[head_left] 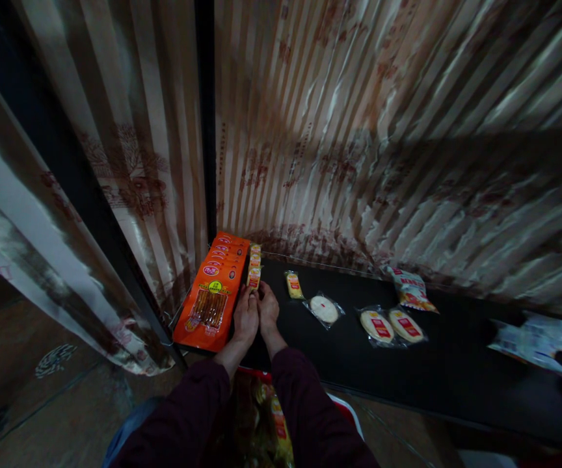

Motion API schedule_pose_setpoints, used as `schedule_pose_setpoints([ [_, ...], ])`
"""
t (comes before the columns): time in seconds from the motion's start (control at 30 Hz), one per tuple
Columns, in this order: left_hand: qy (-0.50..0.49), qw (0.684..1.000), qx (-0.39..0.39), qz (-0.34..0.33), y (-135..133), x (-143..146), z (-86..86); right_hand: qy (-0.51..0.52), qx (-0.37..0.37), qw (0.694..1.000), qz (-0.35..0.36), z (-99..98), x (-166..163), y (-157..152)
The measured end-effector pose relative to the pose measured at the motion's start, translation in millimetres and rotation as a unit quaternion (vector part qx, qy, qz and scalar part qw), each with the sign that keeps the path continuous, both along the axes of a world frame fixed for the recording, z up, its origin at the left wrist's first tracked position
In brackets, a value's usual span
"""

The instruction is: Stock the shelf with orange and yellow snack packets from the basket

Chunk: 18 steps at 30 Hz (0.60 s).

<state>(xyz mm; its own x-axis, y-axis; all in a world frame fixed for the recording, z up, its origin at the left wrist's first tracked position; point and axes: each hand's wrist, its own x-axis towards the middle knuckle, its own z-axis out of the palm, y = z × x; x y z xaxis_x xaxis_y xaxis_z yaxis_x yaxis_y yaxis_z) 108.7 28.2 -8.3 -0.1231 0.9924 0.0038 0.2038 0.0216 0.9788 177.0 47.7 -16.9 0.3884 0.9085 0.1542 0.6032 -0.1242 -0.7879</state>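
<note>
My left hand point(245, 318) and my right hand point(268, 309) meet side by side on the black tabletop point(408, 377). Both sets of fingers pinch the near end of a small yellow-and-red snack packet point(254, 278). That packet is the nearest in a short row of similar packets point(255, 255) running toward the curtain. Just left of my left hand lies an overlapping stack of orange snack packs point(215, 292) with a window showing brown sticks.
More packets lie to the right: a small yellow one point(293, 285), a round white one point(324, 309), two round red-labelled ones point(391, 325), a red-and-white bag point(410, 289), pale wrappers point(535, 338). Striped curtains point(359, 143) hang behind. A bag of snacks point(266, 416) rests between my arms.
</note>
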Motion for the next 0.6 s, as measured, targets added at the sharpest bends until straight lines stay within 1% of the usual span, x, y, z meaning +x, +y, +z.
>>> schedule_pose_setpoints([
  [0.23, -0.002, 1.000, -0.003, -0.006, 3.3, -0.7, -2.0, -0.006, 0.011, 1.000, -0.004, -0.6, 0.1, 5.8],
  [0.47, -0.008, 1.000, 0.004, -0.019, 6.4, 0.9, -1.5, -0.018, 0.010, 1.000, -0.008, -0.1, -0.4, 7.2],
  [0.6, -0.015, 1.000, 0.009, -0.012, 8.5, 1.9, -2.0, -0.041, 0.000, 0.999, -0.007, 0.6, -0.9, 7.9],
])
